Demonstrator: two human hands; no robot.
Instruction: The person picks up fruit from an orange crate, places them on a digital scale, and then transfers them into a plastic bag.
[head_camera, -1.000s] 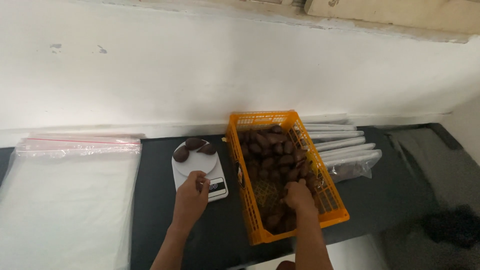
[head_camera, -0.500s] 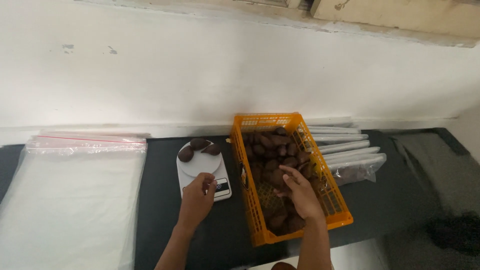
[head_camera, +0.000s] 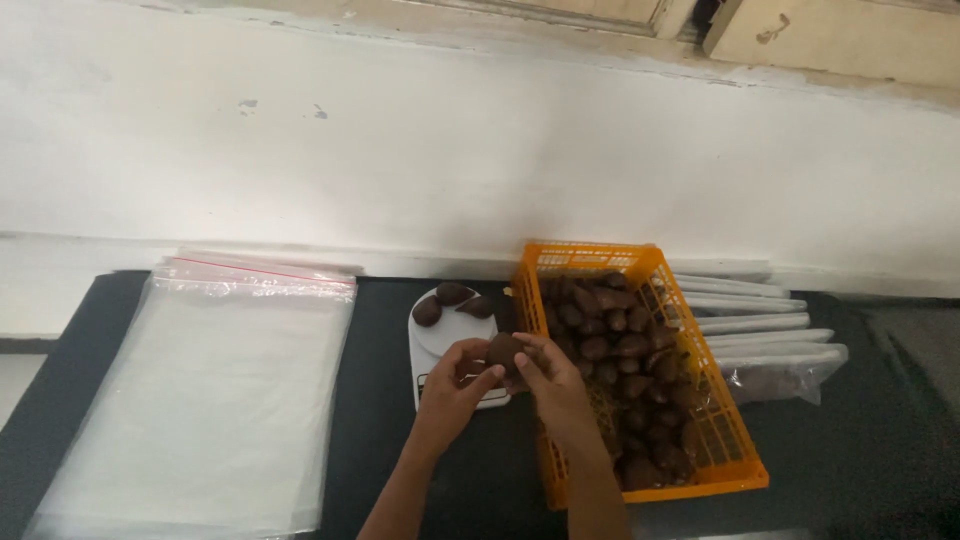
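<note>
- Both hands now meet at frame centre; right hand (head_camera: 555, 385) has left the crate (head_camera: 735, 455).
- Left hand (head_camera: 452, 385) and right jointly grasp one fruit (head_camera: 503, 352) above the scale (head_camera: 440, 340).

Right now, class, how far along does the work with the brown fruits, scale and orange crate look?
Done: three brown scaly fruits lie on the white kitchen scale. In hand: left hand and right hand together hold one brown fruit above it. Left: the orange plastic crate holds many more; the clear zip bags lie flat.

Wall (head_camera: 500, 150): white, scuffed | ledge (head_camera: 80, 265): pale, along wall foot | table (head_camera: 380, 480): black | light: dim, even
</note>
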